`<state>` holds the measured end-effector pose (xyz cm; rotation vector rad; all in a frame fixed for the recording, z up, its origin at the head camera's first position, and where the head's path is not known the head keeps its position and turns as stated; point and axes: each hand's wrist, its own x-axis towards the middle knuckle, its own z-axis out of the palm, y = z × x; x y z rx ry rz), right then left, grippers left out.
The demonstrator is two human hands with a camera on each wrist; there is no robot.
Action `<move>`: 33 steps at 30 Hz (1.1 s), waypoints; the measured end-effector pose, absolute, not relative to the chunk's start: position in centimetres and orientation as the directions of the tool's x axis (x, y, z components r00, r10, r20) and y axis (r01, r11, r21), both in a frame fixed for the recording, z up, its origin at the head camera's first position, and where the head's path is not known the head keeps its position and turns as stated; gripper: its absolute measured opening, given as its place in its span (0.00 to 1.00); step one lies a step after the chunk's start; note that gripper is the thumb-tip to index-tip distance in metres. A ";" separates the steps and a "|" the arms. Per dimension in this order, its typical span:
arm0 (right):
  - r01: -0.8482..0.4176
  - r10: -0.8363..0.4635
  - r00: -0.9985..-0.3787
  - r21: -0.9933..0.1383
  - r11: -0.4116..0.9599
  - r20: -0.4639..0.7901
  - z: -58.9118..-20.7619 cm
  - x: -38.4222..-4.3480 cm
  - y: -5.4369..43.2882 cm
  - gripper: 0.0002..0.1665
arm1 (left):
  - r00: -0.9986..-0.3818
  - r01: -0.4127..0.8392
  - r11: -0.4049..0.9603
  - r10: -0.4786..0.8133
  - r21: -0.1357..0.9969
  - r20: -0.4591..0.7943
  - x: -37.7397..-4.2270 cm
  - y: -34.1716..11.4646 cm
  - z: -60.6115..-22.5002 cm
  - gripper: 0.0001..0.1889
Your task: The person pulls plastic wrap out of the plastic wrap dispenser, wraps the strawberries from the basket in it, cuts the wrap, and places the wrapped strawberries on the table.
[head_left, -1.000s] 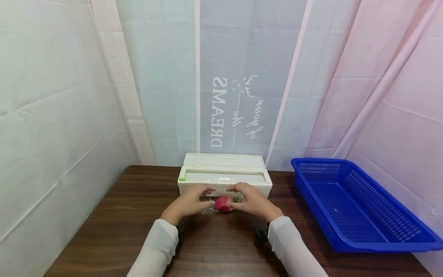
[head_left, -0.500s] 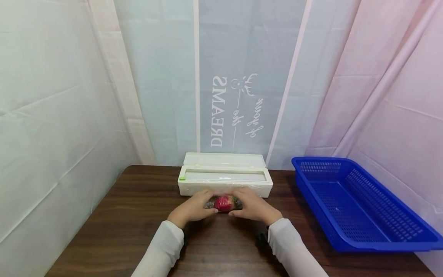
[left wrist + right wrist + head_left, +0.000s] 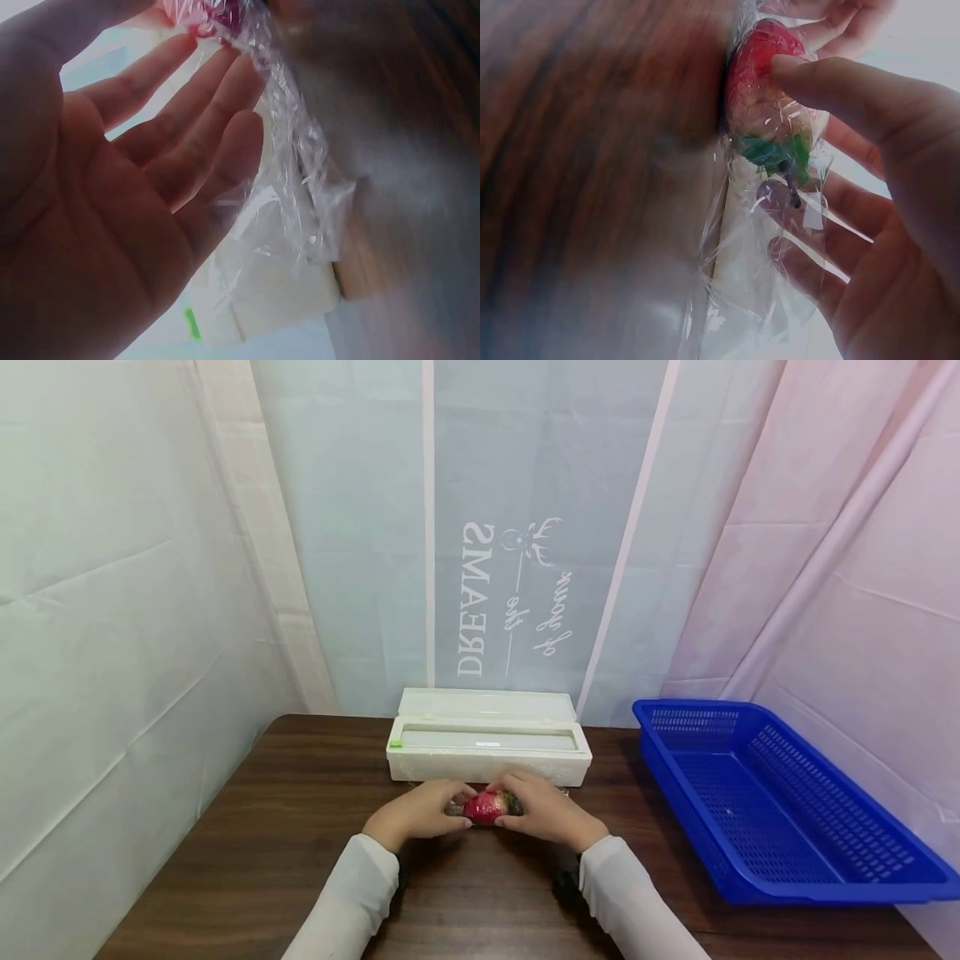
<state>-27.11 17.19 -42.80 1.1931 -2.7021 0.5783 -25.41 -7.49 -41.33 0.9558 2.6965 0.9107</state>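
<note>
A red strawberry [image 3: 483,807] with green leaves and a short stem lies on its side, wrapped in clear cling film [image 3: 311,172]. My left hand [image 3: 423,812] grips its pointed end, thumb in front and fingers behind. From the other side, my right hand [image 3: 551,810] holds the leafy end; in the right wrist view its thumb [image 3: 817,79] presses on the red flesh through the film. Loose film trails past the fingers on both sides. Right behind the hands stands a long white cling film dispenser [image 3: 487,767] with its lid [image 3: 487,703] raised.
A blue perforated plastic basket [image 3: 720,885] stands at the right of the dark wooden table [image 3: 247,852]. A green slider [image 3: 395,744] sits at the dispenser's left end. Pale cloth curtains [image 3: 360,527] hang behind and at both sides.
Both hands have lowered slightly and closed in around the strawberry. The film now lies more tightly around it, with the fingers tucked behind. Dispenser and basket have not moved.
</note>
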 end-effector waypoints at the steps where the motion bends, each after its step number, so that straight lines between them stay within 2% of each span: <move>1: -0.730 -0.681 -0.683 -0.301 0.614 0.265 -42.8 -27.1 17.3 0.24 | -0.791 0.518 0.622 0.610 0.587 0.052 -25.4 -7.5 -41.3 0.19; 13: -0.728 -0.692 -0.679 -0.346 0.592 0.243 -43.4 -25.9 18.2 0.25 | -0.803 0.426 0.681 0.588 0.596 -0.098 -25.0 -7.6 -41.0 0.18; 20: -0.721 -0.695 -0.684 -0.349 0.598 0.222 -43.2 -25.3 18.4 0.24 | -0.807 0.412 0.704 0.577 0.579 -0.127 -24.2 -7.3 -39.9 0.17; 29: -0.733 -0.713 -0.668 -0.355 0.581 0.213 -42.8 -24.4 18.6 0.23 | -0.802 0.469 0.719 0.590 0.513 -0.093 -23.5 -6.3 -39.8 0.17; 33: -0.738 -0.723 -0.658 -0.369 0.565 0.209 -42.8 -24.2 18.6 0.23 | -0.783 0.541 0.682 0.623 0.493 -0.003 -23.5 -5.9 -40.4 0.16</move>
